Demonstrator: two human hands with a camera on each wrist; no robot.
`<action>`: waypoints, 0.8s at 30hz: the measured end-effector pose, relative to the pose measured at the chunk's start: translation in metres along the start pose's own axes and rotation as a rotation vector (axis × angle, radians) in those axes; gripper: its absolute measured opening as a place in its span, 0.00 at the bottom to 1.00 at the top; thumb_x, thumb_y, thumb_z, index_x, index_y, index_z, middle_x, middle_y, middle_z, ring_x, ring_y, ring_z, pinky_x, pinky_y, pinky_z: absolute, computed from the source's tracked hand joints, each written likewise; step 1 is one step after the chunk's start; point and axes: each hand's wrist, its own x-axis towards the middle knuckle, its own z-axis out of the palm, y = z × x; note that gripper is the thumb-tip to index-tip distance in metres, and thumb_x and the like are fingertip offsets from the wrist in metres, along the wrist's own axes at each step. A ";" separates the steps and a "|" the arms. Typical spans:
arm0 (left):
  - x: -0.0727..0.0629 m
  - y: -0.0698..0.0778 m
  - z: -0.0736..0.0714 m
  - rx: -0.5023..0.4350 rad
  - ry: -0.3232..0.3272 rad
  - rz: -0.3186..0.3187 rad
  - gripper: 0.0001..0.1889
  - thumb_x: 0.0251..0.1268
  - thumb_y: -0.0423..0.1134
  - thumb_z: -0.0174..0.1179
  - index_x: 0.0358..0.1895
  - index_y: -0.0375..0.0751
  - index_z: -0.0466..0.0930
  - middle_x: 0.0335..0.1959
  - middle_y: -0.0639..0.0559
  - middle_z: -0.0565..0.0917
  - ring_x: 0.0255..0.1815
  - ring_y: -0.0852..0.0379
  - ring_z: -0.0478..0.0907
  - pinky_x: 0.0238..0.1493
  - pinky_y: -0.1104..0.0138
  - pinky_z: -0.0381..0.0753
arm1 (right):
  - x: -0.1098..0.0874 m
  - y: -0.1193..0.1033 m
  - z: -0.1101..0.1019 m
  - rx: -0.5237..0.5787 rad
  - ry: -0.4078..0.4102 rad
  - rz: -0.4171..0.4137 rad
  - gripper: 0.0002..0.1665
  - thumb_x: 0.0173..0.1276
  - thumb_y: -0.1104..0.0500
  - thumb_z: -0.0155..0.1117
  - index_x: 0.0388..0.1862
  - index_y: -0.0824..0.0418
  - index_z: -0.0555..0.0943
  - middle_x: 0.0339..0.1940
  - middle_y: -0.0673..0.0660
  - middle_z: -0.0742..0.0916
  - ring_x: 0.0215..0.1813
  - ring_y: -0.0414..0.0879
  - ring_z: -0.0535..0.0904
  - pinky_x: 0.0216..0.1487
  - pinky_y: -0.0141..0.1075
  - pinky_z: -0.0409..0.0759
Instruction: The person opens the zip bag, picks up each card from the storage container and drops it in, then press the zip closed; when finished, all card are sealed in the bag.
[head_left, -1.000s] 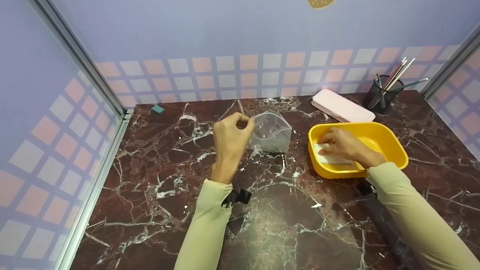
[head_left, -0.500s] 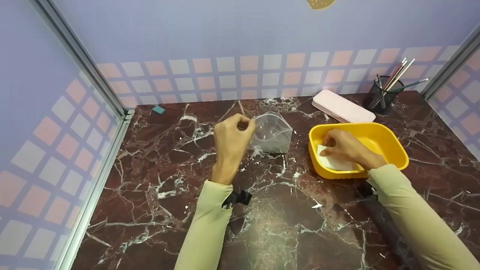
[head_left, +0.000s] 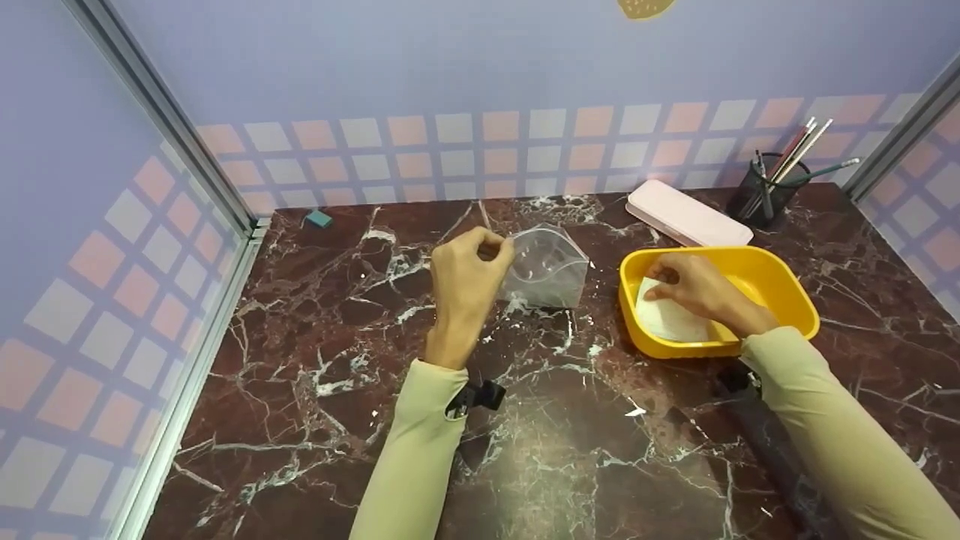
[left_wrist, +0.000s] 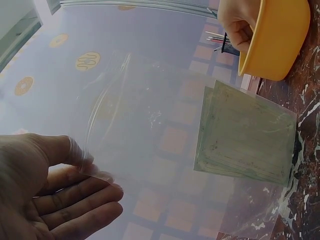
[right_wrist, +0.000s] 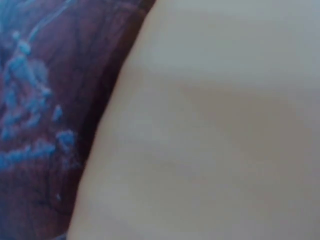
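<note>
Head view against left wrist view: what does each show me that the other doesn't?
Only the head view: the teal block and the white sheet in the yellow tub.

Only the left wrist view: the greenish stack distinctly inside the clear bag, and the squiggle-iced doughnut print.

Both: the left hand pinching the bag, the right hand, the tub and the pencil cup.

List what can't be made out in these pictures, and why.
Head view: part of the white paper, covered by the right grip.
Left wrist view: part of the yellow tub, cut off by the top edge; its wall hides the white paper.
Same view: markings on the greenish sheets, too faint through the clear bag.
Right wrist view: a blurred pale surface fills most of it; identity unclear.
</note>
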 end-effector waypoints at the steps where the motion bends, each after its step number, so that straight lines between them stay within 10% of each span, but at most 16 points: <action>1: 0.000 0.000 0.000 0.001 -0.001 -0.002 0.05 0.63 0.32 0.72 0.30 0.36 0.89 0.27 0.47 0.90 0.24 0.53 0.86 0.31 0.65 0.87 | 0.000 -0.001 -0.001 -0.002 0.007 -0.006 0.12 0.61 0.66 0.82 0.38 0.68 0.86 0.33 0.58 0.88 0.35 0.49 0.79 0.38 0.29 0.76; 19: 0.001 0.000 -0.001 -0.005 0.006 0.015 0.05 0.64 0.31 0.72 0.30 0.36 0.89 0.27 0.47 0.90 0.24 0.53 0.87 0.31 0.64 0.87 | 0.002 -0.035 -0.030 -0.004 0.219 -0.145 0.09 0.68 0.76 0.71 0.45 0.70 0.89 0.41 0.62 0.91 0.40 0.54 0.85 0.45 0.19 0.75; 24: 0.001 0.000 -0.002 -0.010 -0.002 0.002 0.05 0.64 0.32 0.72 0.30 0.36 0.89 0.27 0.47 0.90 0.24 0.53 0.86 0.31 0.65 0.87 | 0.000 -0.060 -0.046 0.008 0.314 -0.120 0.08 0.69 0.75 0.70 0.44 0.69 0.87 0.38 0.61 0.91 0.39 0.41 0.83 0.45 0.18 0.76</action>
